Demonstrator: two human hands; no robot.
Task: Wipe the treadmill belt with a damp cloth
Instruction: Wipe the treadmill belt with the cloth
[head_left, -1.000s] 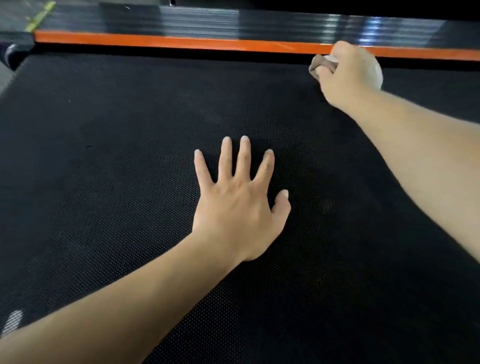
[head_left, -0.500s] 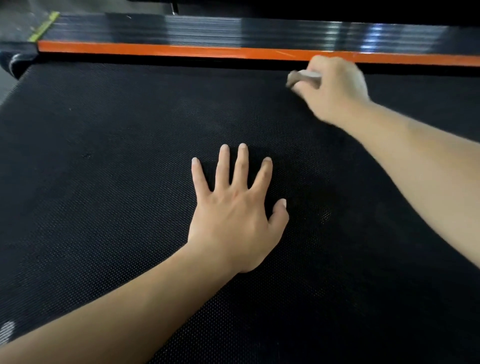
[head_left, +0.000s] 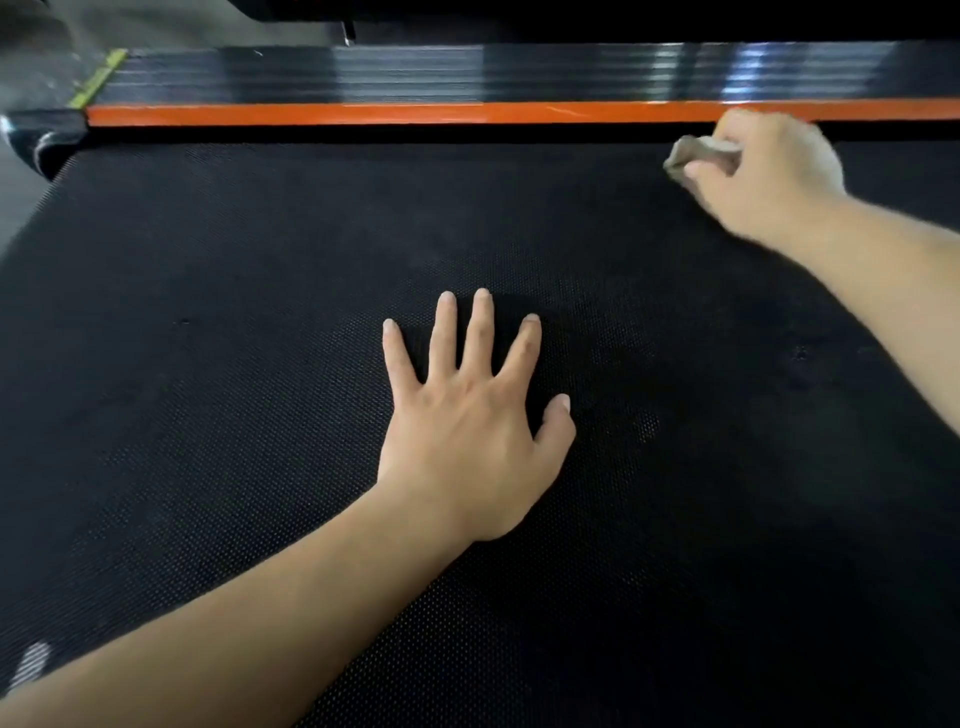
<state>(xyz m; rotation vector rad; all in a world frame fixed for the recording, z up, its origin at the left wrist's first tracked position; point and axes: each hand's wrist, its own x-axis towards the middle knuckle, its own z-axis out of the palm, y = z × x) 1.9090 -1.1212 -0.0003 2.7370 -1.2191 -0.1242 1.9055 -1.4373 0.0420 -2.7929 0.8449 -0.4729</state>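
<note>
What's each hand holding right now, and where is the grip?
The right hand grips the wadded cloth, fist closed over most of it, one end poking out. The left hand holds nothing; it lies flat on the belt.

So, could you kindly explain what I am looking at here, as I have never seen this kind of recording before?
There is no machine arm here: these are a person's two bare hands, filmed by a wide-angle camera worn on their head, looking forward and down. The black dotted surface filling the view is the treadmill belt. The left hand lies flat on it, fingers spread. The right hand grips a small bunched-up cloth down near the belt's far edge; it is slightly blurred. Just beyond runs an orange strip, then a glossy black ribbed side rail.
</note>
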